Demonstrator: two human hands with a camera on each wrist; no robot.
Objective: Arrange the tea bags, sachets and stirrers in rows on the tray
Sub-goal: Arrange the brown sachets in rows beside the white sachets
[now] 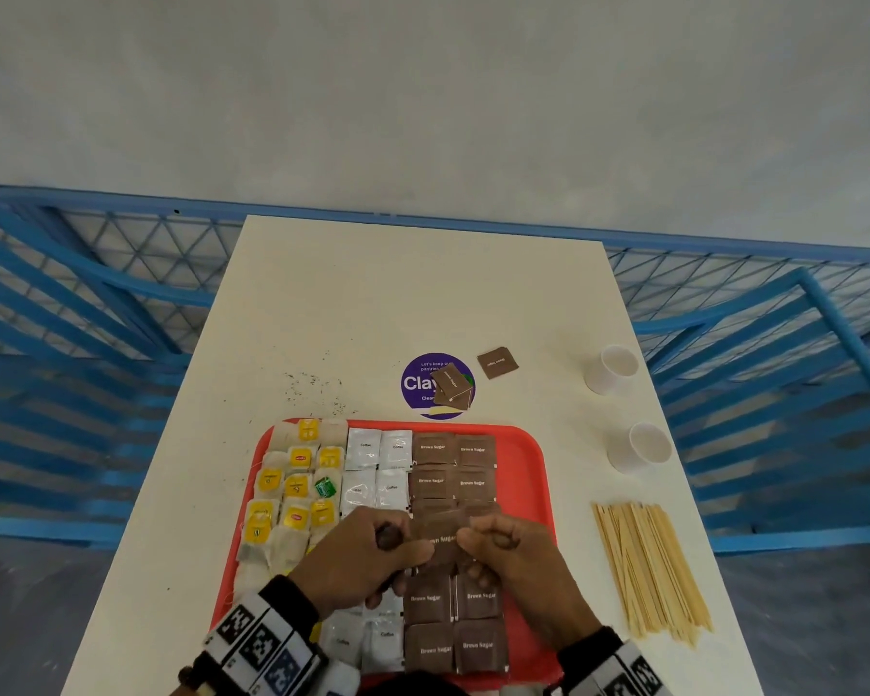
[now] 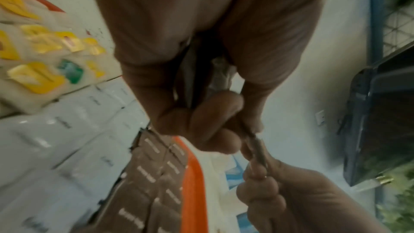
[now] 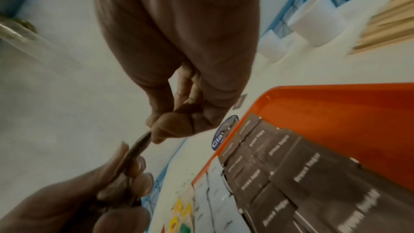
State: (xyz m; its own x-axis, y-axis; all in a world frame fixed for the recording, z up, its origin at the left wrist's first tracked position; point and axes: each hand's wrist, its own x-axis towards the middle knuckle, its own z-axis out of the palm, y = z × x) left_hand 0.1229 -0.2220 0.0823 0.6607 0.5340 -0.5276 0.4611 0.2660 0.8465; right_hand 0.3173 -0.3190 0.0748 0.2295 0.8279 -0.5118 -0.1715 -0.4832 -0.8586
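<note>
Cream-white table [image 1: 383, 313] stands against a blue metal railing [image 1: 96, 303] with wire mesh infill. Plain grey-white wall [image 1: 423, 92] behind. Grey floor [image 1: 31, 595] below. Lighting even, diffuse.

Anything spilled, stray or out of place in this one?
Yes. Dark specks lie scattered on the table just beyond the tray's far left corner. Two loose brown sugar sachets lie off the tray, one on the purple sticker, another beside it.
</note>
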